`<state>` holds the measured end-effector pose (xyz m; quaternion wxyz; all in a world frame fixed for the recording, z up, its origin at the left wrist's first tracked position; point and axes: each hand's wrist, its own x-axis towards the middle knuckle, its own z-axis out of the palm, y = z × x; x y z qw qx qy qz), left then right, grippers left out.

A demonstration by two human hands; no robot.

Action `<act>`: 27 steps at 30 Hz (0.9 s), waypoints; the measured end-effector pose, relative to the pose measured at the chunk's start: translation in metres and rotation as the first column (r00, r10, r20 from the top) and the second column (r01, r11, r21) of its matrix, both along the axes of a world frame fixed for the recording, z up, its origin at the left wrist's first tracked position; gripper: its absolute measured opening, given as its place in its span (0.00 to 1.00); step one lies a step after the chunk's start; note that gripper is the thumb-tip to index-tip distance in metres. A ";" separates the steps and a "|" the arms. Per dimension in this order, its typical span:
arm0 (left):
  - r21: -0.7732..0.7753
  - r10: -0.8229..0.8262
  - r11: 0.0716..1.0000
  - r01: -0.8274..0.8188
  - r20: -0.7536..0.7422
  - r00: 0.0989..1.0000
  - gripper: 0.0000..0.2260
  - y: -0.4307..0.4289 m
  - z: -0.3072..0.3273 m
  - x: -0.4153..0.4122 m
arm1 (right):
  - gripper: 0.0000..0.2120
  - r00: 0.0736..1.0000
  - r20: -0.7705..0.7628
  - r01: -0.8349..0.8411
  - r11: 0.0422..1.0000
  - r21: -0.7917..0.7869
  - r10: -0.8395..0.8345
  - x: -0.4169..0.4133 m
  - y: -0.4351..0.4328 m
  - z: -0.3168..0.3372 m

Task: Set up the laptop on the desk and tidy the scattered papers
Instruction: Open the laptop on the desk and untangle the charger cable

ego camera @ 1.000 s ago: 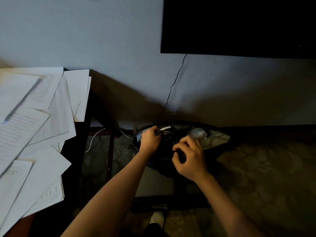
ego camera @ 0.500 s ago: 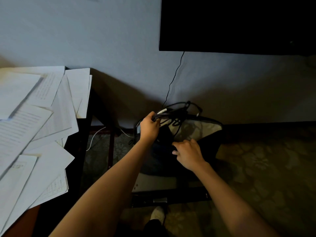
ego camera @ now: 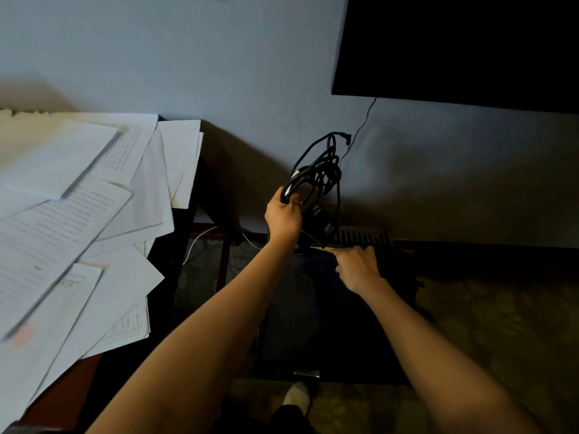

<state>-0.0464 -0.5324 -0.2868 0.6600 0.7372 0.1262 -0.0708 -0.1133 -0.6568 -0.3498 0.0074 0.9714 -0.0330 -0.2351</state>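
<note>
Dimly lit, loose white printed paper sheets [ego camera: 78,214] lie fanned and overlapping across the dark wooden worktop [ego camera: 59,402] on the left of the frame, some overhanging its edge. At centre, the left hand [ego camera: 283,216] has its grip closed around a tangled bundle of glossy black cables [ego camera: 322,170], raised against the pale matte wall [ego camera: 188,57]. Just right and lower, the right hand [ego camera: 357,267] curls its grip over the top rim of a dark soft bag [ego camera: 313,308] standing on the patterned carpet [ego camera: 485,324]. A ribbed black strip [ego camera: 363,238] shows just above those fingers; whether it is the laptop cannot be told. A flat black screen [ego camera: 454,42] fills the upper right.
</note>
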 end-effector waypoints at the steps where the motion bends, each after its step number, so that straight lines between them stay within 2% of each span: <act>1: -0.009 0.018 1.000 -0.018 -0.009 1.000 0.06 0.003 0.000 0.000 | 0.20 1.000 -0.014 0.016 1.000 -0.016 -0.016 0.006 0.001 -0.001; 5: -0.052 0.094 0.994 -0.096 -0.051 0.994 0.11 0.013 -0.001 0.004 | 0.28 0.996 -0.069 0.052 0.999 -0.006 -0.052 0.022 0.007 -0.011; 9: -0.084 0.139 0.986 -0.143 -0.054 0.989 0.06 0.026 0.005 0.011 | 0.31 0.982 -0.186 0.042 0.999 0.034 -0.035 0.029 0.004 -0.018; 11: -0.097 0.140 0.985 -0.144 -0.046 0.989 0.06 0.032 0.008 0.014 | 0.30 0.963 -0.238 0.169 0.969 0.180 -0.124 0.033 0.005 -0.016; 12: -0.104 0.149 0.983 -0.154 -0.051 0.987 0.05 0.034 0.009 0.015 | 0.28 0.940 -0.268 0.293 0.903 0.314 -0.211 0.036 0.009 -0.012; 13: -0.114 0.162 0.979 -0.168 -0.061 0.985 0.06 0.037 0.010 0.016 | 0.27 0.898 -0.308 0.429 0.777 0.461 -0.313 0.038 0.015 -0.007; 14: -0.132 0.178 0.974 -0.186 -0.071 0.981 0.08 0.039 0.011 0.016 | 0.26 0.828 -0.372 0.560 0.584 0.587 -0.420 0.041 0.022 0.000; 15: -0.155 0.196 0.966 -0.206 -0.082 0.977 0.09 0.041 0.013 0.016 | 0.26 0.726 -0.470 0.665 0.340 0.664 -0.502 0.043 0.031 0.008; 17: -0.188 0.230 0.951 -0.246 -0.099 0.968 0.10 0.047 0.020 0.016 | 0.29 0.536 -0.687 0.723 -0.153 0.673 -0.491 0.049 0.047 0.021; 18: -0.194 0.243 0.946 -0.258 -0.098 0.965 0.10 0.051 0.025 0.016 | 0.30 0.484 -0.756 0.695 -0.332 0.638 -0.440 0.052 0.054 0.028; 20: -0.196 0.268 0.940 -0.279 -0.082 0.960 0.10 0.063 0.036 0.016 | 0.30 0.420 -0.839 0.610 -0.577 0.543 -0.347 0.057 0.070 0.039; 21: -0.195 0.282 0.936 -0.292 -0.077 0.956 0.11 0.071 0.042 0.016 | 0.29 0.400 -0.863 0.567 -0.657 0.497 -0.307 0.060 0.078 0.045; 23: -0.212 0.306 0.926 -0.314 -0.069 0.949 0.10 0.089 0.054 0.015 | 0.28 0.404 -0.876 0.516 -0.725 0.456 -0.264 0.066 0.096 0.058; 27: -0.239 0.352 0.906 -0.349 -0.032 0.935 0.15 0.133 0.074 0.011 | 0.26 0.454 -0.859 0.524 -0.709 0.471 -0.236 0.075 0.143 0.082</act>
